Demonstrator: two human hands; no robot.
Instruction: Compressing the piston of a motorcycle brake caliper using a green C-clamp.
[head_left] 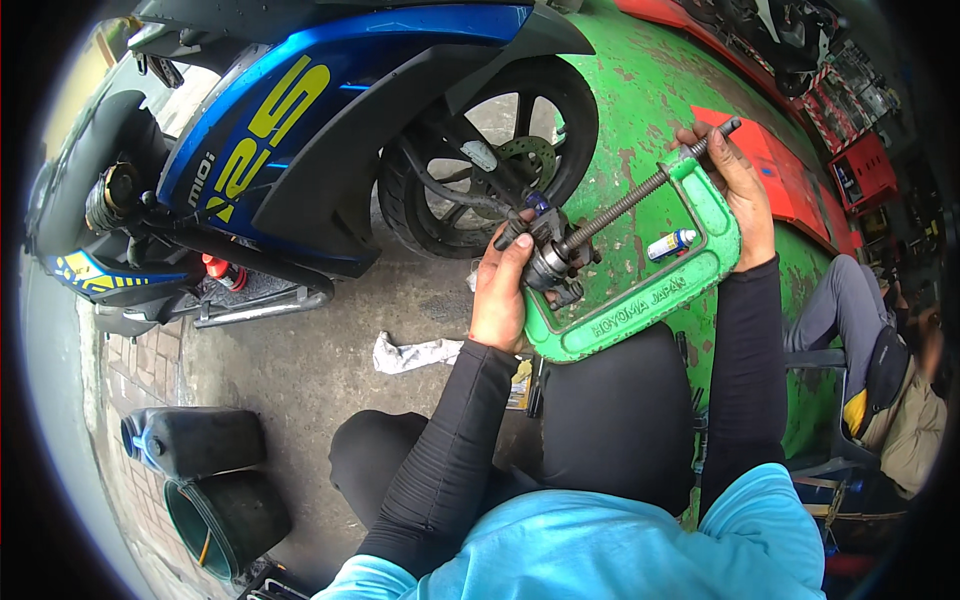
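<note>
- The left hand (500, 290) was wrapped tightly around a dark metal brake part (553, 262), holding it inside the mouth of a green clamp (650, 290)
- The right hand (738, 185) gripped the clamp's upper end, fingers closed about the bar handle of its long screw (625, 205)
- The screw's tip pressed against the brake part, just in front of the scooter's front wheel (500, 150)
- Raised lettering ran along the clamp's lower arm
- A small white spray can with a blue band (671, 243) lay on the green, chipped surface (640, 90) behind the clamp
- The blue scooter panel (270, 110) bore large yellow markings
- A dark jug (195, 440) and a green bucket (225, 520) stood low left, a white rag (415, 352) on the concrete floor (300, 370)
</note>
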